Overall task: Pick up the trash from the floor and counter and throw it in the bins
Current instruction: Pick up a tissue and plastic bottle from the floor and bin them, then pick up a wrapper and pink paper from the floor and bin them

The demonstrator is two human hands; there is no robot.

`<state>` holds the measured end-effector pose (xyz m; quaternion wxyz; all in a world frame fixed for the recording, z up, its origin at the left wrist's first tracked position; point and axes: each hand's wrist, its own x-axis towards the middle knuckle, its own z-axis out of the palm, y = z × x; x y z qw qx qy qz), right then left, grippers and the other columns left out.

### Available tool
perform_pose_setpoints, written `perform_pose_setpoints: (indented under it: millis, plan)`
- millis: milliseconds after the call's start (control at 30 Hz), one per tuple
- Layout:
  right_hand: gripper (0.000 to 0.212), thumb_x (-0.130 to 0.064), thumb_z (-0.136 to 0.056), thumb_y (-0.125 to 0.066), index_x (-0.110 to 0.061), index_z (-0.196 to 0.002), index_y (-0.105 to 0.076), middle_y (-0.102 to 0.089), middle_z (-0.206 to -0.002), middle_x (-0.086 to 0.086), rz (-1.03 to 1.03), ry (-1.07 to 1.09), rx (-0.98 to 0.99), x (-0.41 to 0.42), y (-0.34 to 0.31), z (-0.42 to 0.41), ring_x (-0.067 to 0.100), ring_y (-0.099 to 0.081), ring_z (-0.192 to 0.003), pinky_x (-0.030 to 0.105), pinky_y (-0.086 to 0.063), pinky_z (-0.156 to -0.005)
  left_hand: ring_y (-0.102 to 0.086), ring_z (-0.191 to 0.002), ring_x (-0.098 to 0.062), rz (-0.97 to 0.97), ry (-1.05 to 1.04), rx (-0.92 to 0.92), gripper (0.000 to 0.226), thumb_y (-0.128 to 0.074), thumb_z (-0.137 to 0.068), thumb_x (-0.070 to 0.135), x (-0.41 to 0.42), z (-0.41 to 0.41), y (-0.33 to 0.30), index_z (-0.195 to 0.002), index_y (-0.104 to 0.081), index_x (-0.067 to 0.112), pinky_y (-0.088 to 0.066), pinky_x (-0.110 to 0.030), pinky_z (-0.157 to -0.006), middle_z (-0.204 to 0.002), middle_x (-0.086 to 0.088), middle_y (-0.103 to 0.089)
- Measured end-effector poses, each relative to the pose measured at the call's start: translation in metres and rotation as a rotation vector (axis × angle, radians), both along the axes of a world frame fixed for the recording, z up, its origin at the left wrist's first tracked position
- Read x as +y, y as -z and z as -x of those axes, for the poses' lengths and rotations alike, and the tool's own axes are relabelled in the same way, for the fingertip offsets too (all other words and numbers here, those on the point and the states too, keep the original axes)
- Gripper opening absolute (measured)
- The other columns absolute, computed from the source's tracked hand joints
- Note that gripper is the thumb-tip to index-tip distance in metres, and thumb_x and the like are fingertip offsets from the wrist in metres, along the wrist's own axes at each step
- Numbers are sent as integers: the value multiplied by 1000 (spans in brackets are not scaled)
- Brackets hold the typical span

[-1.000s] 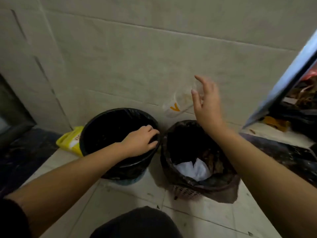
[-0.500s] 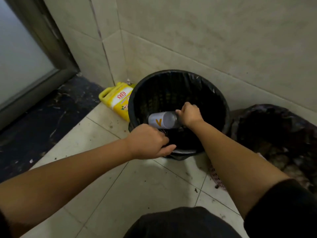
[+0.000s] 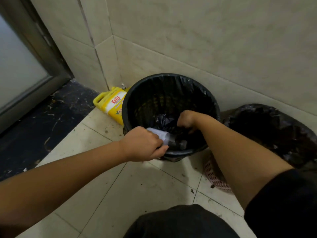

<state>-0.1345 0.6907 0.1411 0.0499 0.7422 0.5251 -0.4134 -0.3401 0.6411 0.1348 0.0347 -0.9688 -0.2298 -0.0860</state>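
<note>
Inside black bin (image 3: 171,93), pale cup (image 3: 158,134) (sideways); left hand (image 3: 142,146) fingers clamped on rim; right hand (image 3: 186,120) fisted

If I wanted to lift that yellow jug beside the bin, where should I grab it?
Probably by the moulded handle at the top left corner of the yellow jug, coming from the left. It lies tilted against the wall corner, and the black bin crowds its right side, so only the handle end seems open.

Bare forearms, black short sleeve (image 3: 283,200) on the right arm, dark trousers (image 3: 180,222) over the knee
</note>
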Motion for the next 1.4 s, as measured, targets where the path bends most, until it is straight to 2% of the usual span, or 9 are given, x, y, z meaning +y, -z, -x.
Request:
perform_pose_setpoints:
  millis: [67, 133, 233, 400, 533, 667, 767, 1067, 1400]
  plan:
    - [13, -12, -94, -51, -6, -98, -61, -55, -95, 16, -199, 78, 91, -3, -27, -15, 30, -56, -89, 43, -56, -70, -61, -44, -26, -22, -12, 40, 54, -29, -88, 45, 3, -5, -9, -58, -63, 15, -40, -24, -40, -52, -4, -66]
    - [12, -15, -95, -48, -10, -91, -59, -58, -91, 19, -414, 149, 138, -13, -56, -35, 34, -61, -90, 46, -56, -74, -62, -43, -27, -40, -38, 29, 49, -32, -85, 45, 8, -20, -24, -56, -58, 15, -37, -22, -38, -50, -5, -65]
    - [23, -16, -96, -47, 0, -99, -62, -68, -101, 24, -700, 206, 0, -39, -91, -75, 38, -63, -99, 42, -49, -87, -68, -58, -27, -39, 15, -54, 54, -21, -85, 49, 14, -71, -54, -70, -62, 17, -31, -25, -42, -63, -6, -70]
    - [21, -21, -93, -48, -7, -100, -63, -68, -104, 18, -876, 351, -240, -132, -107, -175, 36, -64, -95, 41, -51, -83, -69, -70, -36, 2, 207, -219, 53, -21, -85, 48, 0, -215, -91, -82, -62, 13, -46, -36, -50, -76, -14, -74]
    - [22, -26, -93, -47, -12, -102, -61, -63, -109, 13, -768, 565, -500, -241, -103, -250, 32, -61, -100, 37, -46, -79, -69, -82, -37, 107, 414, -269, 56, -20, -80, 47, -54, -342, -102, -93, -63, 13, -51, -42, -61, -92, -15, -74]
    - [27, -33, -95, -40, -16, -108, -57, -58, -111, 9, -520, 751, -660, -337, -104, -302, 30, -60, -100, 37, -46, -77, -63, -98, -32, 203, 600, -207, 27, -40, -92, 30, -123, -435, -106, -104, -59, 14, -49, -40, -71, -105, -10, -67]
    - [34, -34, -96, -38, -14, -119, -53, -55, -122, 11, -278, 860, -730, -403, -106, -320, 32, -57, -108, 37, -45, -80, -60, -101, -27, 180, 707, -101, 25, -40, -95, 28, -174, -474, -107, -109, -56, 16, -46, -36, -70, -109, -7, -62]
    - [47, -40, -98, -32, -16, -138, -39, -42, -141, 13, 91, 1192, -632, -675, -61, -324, 34, -50, -121, 45, -43, -97, -55, -113, -30, 169, 929, 235, 35, -37, -97, 28, -399, -544, -64, -127, -48, 14, -49, -43, -89, -125, -11, -56]
    - [45, -35, -98, -34, -14, -138, -38, -41, -141, 14, 265, 1427, -445, -946, 42, -299, 34, -49, -123, 43, -44, -97, -52, -115, -30, 182, 962, 511, 41, -39, -96, 30, -646, -573, 25, -133, -42, 14, -48, -41, -87, -129, -12, -52]
